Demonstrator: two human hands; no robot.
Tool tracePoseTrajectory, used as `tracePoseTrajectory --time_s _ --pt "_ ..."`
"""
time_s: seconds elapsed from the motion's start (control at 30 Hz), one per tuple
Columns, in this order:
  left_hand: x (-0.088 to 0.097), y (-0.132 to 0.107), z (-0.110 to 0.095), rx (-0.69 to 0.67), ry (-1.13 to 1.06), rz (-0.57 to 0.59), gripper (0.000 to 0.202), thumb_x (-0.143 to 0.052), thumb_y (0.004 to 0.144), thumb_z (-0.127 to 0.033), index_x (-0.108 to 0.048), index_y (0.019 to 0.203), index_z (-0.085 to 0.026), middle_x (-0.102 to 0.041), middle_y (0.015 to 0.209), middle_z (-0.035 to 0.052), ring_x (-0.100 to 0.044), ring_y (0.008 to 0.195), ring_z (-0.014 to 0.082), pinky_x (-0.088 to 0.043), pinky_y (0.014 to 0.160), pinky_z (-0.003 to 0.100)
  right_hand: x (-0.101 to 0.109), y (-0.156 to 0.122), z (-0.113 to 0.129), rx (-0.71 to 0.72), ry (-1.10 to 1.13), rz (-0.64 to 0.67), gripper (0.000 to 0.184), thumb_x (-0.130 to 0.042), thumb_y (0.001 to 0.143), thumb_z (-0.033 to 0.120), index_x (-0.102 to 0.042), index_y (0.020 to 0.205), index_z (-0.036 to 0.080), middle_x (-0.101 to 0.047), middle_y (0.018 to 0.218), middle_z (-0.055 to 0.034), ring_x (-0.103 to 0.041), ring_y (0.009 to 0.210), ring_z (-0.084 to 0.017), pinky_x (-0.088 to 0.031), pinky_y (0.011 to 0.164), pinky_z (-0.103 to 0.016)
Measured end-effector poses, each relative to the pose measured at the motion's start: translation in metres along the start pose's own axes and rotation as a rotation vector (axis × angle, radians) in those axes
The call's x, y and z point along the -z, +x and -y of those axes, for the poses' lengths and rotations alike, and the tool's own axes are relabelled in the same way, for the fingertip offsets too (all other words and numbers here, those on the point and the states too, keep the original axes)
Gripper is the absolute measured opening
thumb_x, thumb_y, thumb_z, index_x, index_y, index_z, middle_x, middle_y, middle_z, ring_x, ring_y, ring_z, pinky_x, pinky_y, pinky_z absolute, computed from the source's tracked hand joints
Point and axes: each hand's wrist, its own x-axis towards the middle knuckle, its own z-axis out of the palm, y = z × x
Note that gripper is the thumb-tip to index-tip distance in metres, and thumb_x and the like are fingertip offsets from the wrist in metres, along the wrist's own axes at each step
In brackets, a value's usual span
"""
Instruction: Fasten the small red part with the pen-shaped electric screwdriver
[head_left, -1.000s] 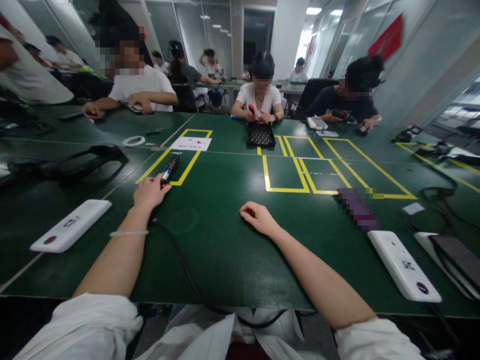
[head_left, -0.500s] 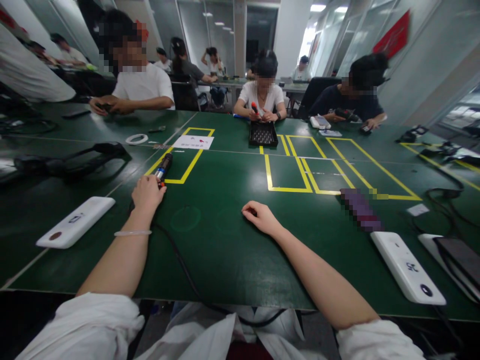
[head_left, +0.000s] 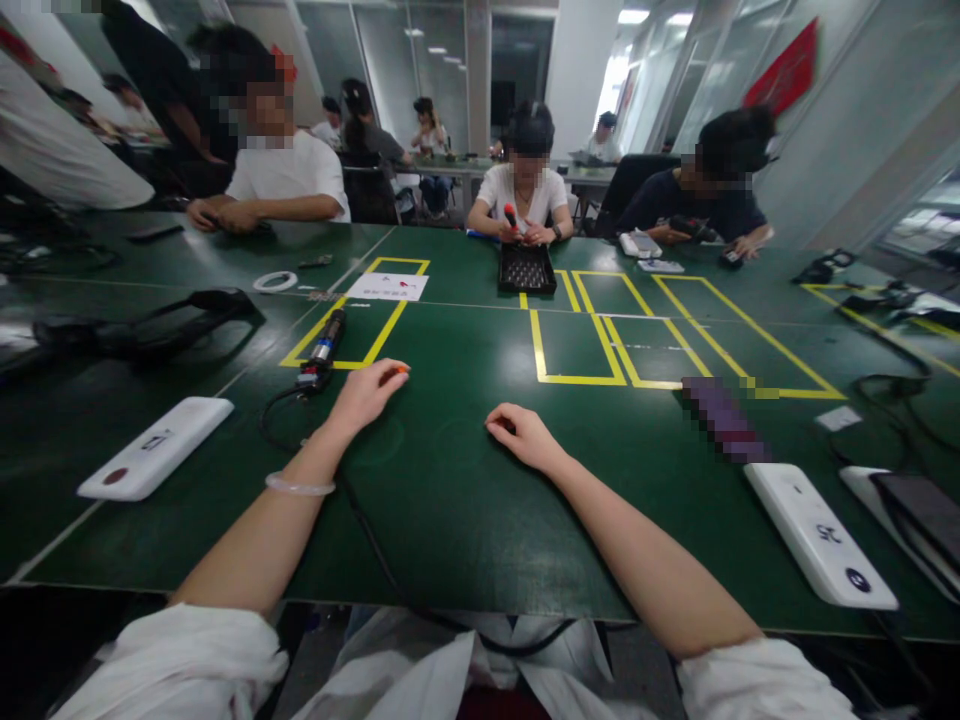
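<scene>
A long green table [head_left: 450, 500] marked with yellow tape boxes [head_left: 577, 345] fills the view, and other people work along its far side in a glass-walled room.

The left hand [head_left: 367, 393] hovers just above the table, its grip drawn together at the fingertips on a small orange piece [head_left: 403, 369]; the piece is too small to tell what it is. At about ten o'clock from that hand, near but apart, the electric screwdriver [head_left: 322, 350] lies flat across a yellow tape line. No hand holds it, and its black cable [head_left: 360, 520] loops back toward the person. A clear bracelet [head_left: 300, 487] sits on the left wrist.

At four o'clock from the left hand, the right hand [head_left: 525, 435] rests on the table. Its grip is loosely curled, with nothing to be seen in it.

As I judge it, the work stands between steps. The driver is set down and the orange piece is in the fingers, but it is not yet brought to anything, and no workpiece lies between the hands.

Farther out, a white device [head_left: 154, 448] lies at nine o'clock and another white device [head_left: 817, 535] at four o'clock. A paper sheet [head_left: 388, 287] and a black tray [head_left: 527, 268] lie toward twelve, the tray just in front of a co-worker's hands.
</scene>
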Motion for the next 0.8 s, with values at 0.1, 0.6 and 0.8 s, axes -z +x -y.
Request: tracePoseTrajectory --time_s 0.1,0.6,0.8 --pt "-0.021 -0.008 -0.048 -0.159 -0.204 0.193 0.045 -0.043 0.093 -0.045 -0.061 0.125 -0.020 -0.066 0.108 0.0062 -0.060 0.090 0.0177 -0.044 0.081 0.028 0.000 0.000 0.001 -0.038 0.045 -0.013 0.011 -0.055 0.089 0.026 -0.061 0.095 0.018 -0.064 0.081 -0.0015 -0.058 0.072 -0.014 -0.044 0.070 -0.026" --pt "-0.046 -0.033 -0.099 -0.268 -0.357 0.462 0.054 -0.036 0.097 -0.044 -0.037 0.147 -0.024 -0.065 0.096 0.0023 -0.058 0.083 0.0159 -0.042 0.079 0.027 -0.001 -0.002 0.007 -0.047 0.360 0.120 0.023 -0.063 0.085 0.036 -0.054 0.097 0.018 -0.063 0.082 -0.0004 -0.056 0.070 -0.012 -0.046 0.068 -0.024" --pt "-0.051 -0.035 -0.099 -0.234 -0.411 0.481 0.054 -0.032 0.099 -0.043 -0.032 0.149 -0.023 -0.063 0.085 0.0000 -0.060 0.080 0.0148 -0.044 0.078 0.027 -0.006 -0.002 0.003 -0.034 0.405 0.125 0.018 -0.060 0.087 0.033 -0.053 0.094 0.018 -0.063 0.081 -0.0003 -0.055 0.067 -0.011 -0.044 0.066 -0.024"
